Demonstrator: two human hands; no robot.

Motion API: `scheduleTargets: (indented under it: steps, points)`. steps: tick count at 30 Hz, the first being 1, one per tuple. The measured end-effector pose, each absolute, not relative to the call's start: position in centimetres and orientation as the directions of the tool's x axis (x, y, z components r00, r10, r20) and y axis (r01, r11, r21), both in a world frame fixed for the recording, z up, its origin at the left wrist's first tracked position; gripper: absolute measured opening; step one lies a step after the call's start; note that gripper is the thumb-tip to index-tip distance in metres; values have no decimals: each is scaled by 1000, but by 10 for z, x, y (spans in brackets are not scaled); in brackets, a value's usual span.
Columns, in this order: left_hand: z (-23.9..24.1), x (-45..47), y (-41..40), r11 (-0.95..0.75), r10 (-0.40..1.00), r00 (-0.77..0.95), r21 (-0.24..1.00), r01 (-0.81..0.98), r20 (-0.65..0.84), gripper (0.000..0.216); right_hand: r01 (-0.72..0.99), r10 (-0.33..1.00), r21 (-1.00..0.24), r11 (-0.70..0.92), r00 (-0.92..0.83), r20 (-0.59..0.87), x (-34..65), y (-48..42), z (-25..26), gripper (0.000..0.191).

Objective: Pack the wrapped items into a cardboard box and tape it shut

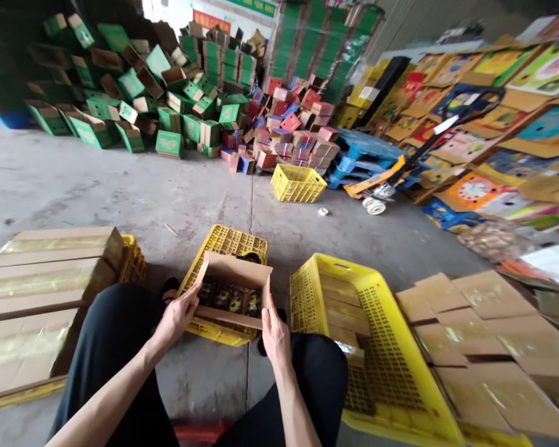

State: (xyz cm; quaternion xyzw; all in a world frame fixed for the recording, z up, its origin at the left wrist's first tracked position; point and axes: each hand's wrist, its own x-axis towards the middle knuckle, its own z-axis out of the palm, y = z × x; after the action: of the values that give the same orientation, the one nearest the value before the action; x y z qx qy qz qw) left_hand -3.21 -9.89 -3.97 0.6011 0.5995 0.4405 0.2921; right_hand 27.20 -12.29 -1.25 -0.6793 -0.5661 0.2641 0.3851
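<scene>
An open cardboard box (233,318) sits between my hands, above or on a yellow plastic crate (218,239) that lies bottom up. Inside the box is a row of dark, wrapped-looking items (235,301) with yellowish patches; their kind is unclear. My left hand (179,313) grips the box's left side, its fingers along the flap. Against the right wall presses my right hand (276,332), fingers pointing forward. Just behind the box, a black and yellow object (250,256) shows in part on the crate.
Taped cartons (51,279) are stacked at left. To the right stands a yellow crate (386,310) holding cartons, beside more flat taped boxes (484,335). Farther off are a small yellow crate (298,184), a pallet jack (395,174), blue pallets (363,149) and heaped green boxes (168,143).
</scene>
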Motion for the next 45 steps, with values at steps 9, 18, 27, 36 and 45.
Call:
scheduleTargets:
  steps: [9, 18, 27, 36, 45]
  points:
    - [-57, -34, -93, -124, 990, -7, 877, 463, 143, 50, 546, 980, -837, 29, 148, 131, 272, -118, -16, 48]
    - [-57, -36, -93, -128, 991, 40, 841, 525, 126, 50, 590, 978, -801, 98, 90, 186, 270, -118, -22, 47]
    - [-61, -36, -93, -185, 983, 104, 772, 608, 153, 47, 798, 960, -570, 197, -40, 276, 272, -117, -37, 50]
    - [-81, -38, -88, -256, 965, 143, 676, 691, 219, 46, 874, 950, -429, 228, -103, 296, 271, -117, -48, 49]
    - [-86, -39, -86, -284, 953, 163, 568, 773, 255, 45, 875, 944, -414, 253, -129, 304, 273, -117, -51, 43]
